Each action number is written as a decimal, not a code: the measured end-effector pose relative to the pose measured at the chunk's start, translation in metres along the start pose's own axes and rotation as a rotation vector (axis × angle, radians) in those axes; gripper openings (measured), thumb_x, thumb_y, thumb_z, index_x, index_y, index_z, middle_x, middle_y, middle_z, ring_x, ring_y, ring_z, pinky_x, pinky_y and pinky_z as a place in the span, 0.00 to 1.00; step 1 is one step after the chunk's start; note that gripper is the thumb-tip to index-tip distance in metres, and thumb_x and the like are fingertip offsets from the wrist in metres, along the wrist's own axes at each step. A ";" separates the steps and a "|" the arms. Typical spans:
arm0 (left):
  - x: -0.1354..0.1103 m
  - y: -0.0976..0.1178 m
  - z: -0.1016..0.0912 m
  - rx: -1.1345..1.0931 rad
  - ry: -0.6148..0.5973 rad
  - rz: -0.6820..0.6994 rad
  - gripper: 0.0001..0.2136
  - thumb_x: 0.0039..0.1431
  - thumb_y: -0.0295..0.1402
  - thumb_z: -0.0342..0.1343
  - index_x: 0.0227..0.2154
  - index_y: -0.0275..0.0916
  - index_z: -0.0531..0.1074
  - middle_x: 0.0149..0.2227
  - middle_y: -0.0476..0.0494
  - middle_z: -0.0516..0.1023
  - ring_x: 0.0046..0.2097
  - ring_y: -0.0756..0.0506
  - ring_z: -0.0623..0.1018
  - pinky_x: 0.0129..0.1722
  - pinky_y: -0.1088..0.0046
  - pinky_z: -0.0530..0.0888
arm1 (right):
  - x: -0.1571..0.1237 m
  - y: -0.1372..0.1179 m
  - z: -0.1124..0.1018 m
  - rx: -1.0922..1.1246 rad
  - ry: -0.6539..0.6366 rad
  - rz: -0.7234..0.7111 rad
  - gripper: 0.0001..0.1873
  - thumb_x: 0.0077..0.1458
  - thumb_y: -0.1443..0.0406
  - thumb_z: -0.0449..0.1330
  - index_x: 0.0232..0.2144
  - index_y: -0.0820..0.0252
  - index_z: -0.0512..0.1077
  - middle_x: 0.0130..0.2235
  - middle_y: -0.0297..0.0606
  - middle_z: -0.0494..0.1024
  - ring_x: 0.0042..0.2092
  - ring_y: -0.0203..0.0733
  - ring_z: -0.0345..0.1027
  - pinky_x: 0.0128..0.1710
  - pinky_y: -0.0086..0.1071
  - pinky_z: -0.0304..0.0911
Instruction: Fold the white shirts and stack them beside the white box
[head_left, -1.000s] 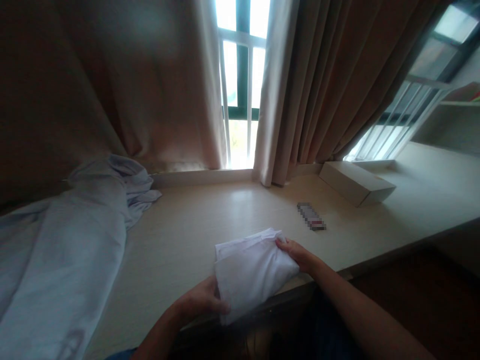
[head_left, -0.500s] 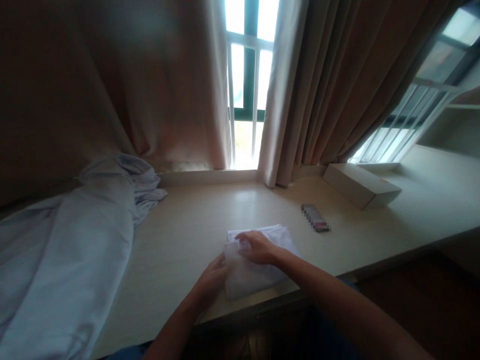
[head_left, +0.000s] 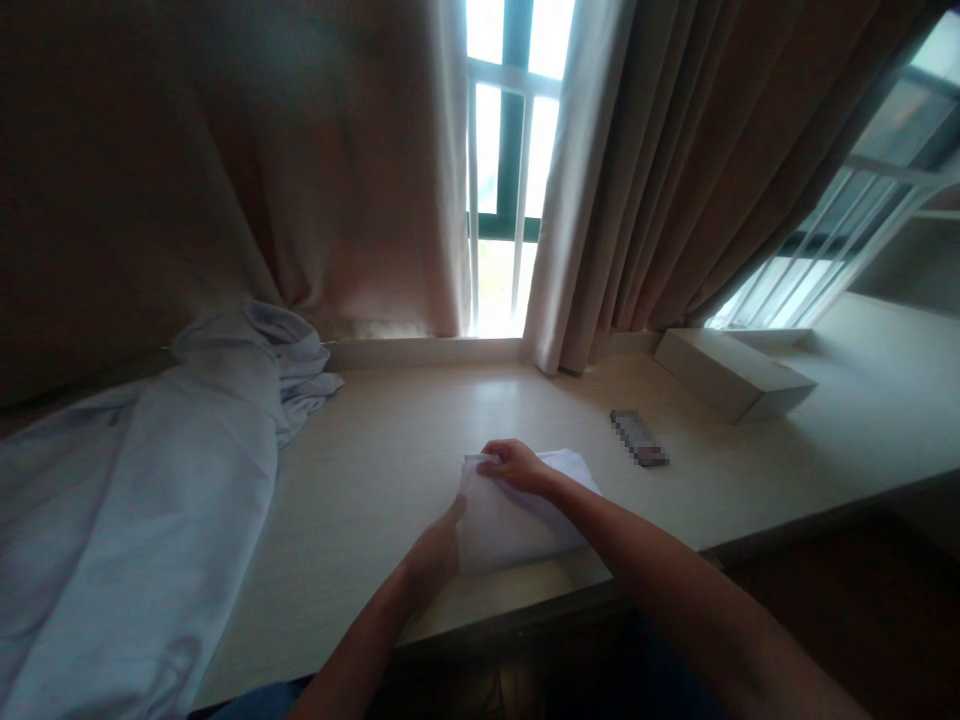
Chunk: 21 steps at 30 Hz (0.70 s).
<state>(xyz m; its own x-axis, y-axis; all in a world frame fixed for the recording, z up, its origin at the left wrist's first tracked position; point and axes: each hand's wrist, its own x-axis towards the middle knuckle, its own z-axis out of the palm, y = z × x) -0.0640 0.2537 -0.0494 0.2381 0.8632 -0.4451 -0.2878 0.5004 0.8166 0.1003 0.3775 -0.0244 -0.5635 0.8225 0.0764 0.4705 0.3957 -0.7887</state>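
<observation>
Folded white cloth (head_left: 510, 530) lies lengthwise left-to-right on pale desk (head_left: 367, 470) before curtains (head_left: 360, 190); right hand (head_left: 516, 467) pinches far-left corner; left hand (head_left: 435, 555) half-curled alongside, grip unclear.

Folded bundle (head_left: 517, 530): smooth matt cloth. Tabletop (head_left: 390, 450): wood-look, faint gloss. Curtain (head_left: 660, 150): draped fabric. Box (head_left: 724, 362): matt, card-like.

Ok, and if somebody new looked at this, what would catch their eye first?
Probably the bright window at top centre, glowing between dark curtains. Next, the folded white cloth near the table's front edge, with the right hand at its far left corner and the left hand at its left side. Then the large, rumpled pale fabric spread along the left of the picture.
</observation>
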 end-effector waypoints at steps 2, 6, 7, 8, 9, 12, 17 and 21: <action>0.002 -0.001 -0.001 -0.020 -0.027 -0.004 0.29 0.52 0.53 0.57 0.47 0.32 0.71 0.35 0.38 0.80 0.38 0.41 0.79 0.38 0.67 0.73 | 0.005 0.008 0.006 -0.092 0.043 0.028 0.08 0.53 0.61 0.61 0.31 0.61 0.75 0.28 0.29 0.73 0.30 0.33 0.62 0.30 0.24 0.53; 0.009 -0.005 -0.005 0.067 -0.023 0.039 0.28 0.47 0.44 0.64 0.48 0.32 0.71 0.39 0.37 0.80 0.38 0.41 0.79 0.40 0.67 0.73 | 0.010 0.020 0.020 -0.151 0.117 0.085 0.08 0.56 0.61 0.59 0.33 0.59 0.76 0.30 0.31 0.76 0.32 0.35 0.64 0.32 0.25 0.54; 0.011 -0.007 -0.006 0.103 -0.014 0.049 0.28 0.45 0.42 0.66 0.47 0.32 0.72 0.39 0.37 0.80 0.38 0.41 0.79 0.39 0.67 0.73 | 0.010 0.021 0.023 -0.161 0.141 0.093 0.09 0.57 0.60 0.58 0.34 0.59 0.76 0.31 0.32 0.76 0.33 0.36 0.65 0.32 0.25 0.54; 0.013 -0.008 -0.008 0.135 -0.007 0.062 0.28 0.44 0.42 0.66 0.47 0.32 0.72 0.40 0.36 0.80 0.38 0.41 0.79 0.39 0.67 0.72 | 0.009 0.022 0.026 -0.172 0.163 0.103 0.10 0.58 0.60 0.57 0.34 0.58 0.76 0.32 0.33 0.77 0.34 0.36 0.66 0.33 0.26 0.55; 0.015 -0.010 -0.009 0.164 0.000 0.081 0.27 0.43 0.41 0.66 0.46 0.31 0.72 0.40 0.36 0.80 0.37 0.41 0.79 0.38 0.67 0.72 | 0.009 0.023 0.028 -0.182 0.180 0.115 0.11 0.59 0.59 0.57 0.35 0.57 0.76 0.33 0.35 0.77 0.35 0.37 0.66 0.34 0.26 0.55; 0.018 -0.012 -0.010 0.258 0.048 0.138 0.25 0.44 0.41 0.66 0.44 0.31 0.73 0.39 0.36 0.80 0.36 0.42 0.78 0.37 0.68 0.72 | 0.005 0.024 0.036 -0.232 0.193 0.112 0.11 0.59 0.57 0.57 0.36 0.55 0.76 0.37 0.36 0.78 0.38 0.38 0.68 0.37 0.27 0.56; 0.006 -0.008 -0.008 0.157 0.086 0.104 0.24 0.47 0.41 0.63 0.45 0.32 0.72 0.36 0.39 0.80 0.33 0.44 0.78 0.34 0.69 0.72 | -0.005 0.032 0.044 -0.198 0.247 0.064 0.10 0.58 0.56 0.58 0.37 0.53 0.74 0.37 0.33 0.77 0.38 0.36 0.68 0.38 0.26 0.57; -0.009 -0.002 -0.011 -0.032 0.030 0.038 0.16 0.46 0.32 0.61 0.40 0.32 0.73 0.27 0.44 0.77 0.29 0.48 0.76 0.32 0.73 0.72 | -0.010 0.042 0.042 -0.039 0.363 0.107 0.14 0.60 0.52 0.54 0.36 0.53 0.73 0.29 0.28 0.73 0.30 0.34 0.64 0.31 0.24 0.56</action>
<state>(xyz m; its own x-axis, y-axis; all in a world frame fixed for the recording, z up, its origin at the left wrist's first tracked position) -0.0761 0.2454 -0.0509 0.1991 0.8828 -0.4254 -0.3259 0.4690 0.8208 0.0973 0.3686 -0.0839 -0.2355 0.9486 0.2114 0.5430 0.3088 -0.7809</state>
